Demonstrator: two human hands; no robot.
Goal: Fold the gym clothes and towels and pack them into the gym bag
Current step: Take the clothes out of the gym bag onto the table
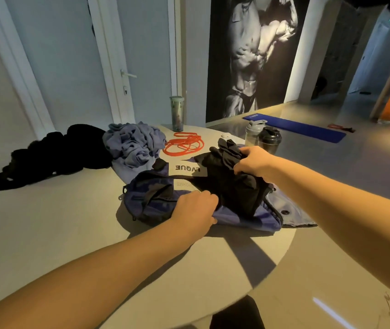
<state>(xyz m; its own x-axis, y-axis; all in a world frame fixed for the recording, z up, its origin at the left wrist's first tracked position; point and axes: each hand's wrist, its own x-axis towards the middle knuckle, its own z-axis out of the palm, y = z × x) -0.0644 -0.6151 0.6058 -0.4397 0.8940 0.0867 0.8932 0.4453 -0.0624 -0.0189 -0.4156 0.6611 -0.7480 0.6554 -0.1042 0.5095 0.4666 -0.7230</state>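
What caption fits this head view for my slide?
Right hand grips a black garment over the blue gym bag while the left hand holds its edge.

Across my pale table (46, 222), a tangled red cord (183, 144) lies just beside a tall green tumbler (177, 113). A clear shaker (253, 132) and a black shaker (268, 140) stand together on my right. Beyond them, a blue mat (307, 129) lies on the floor under a black-and-white poster (255, 55).

dim warm light, hard shadows on table (70, 233) — wide-angle bending at edges, slight blur
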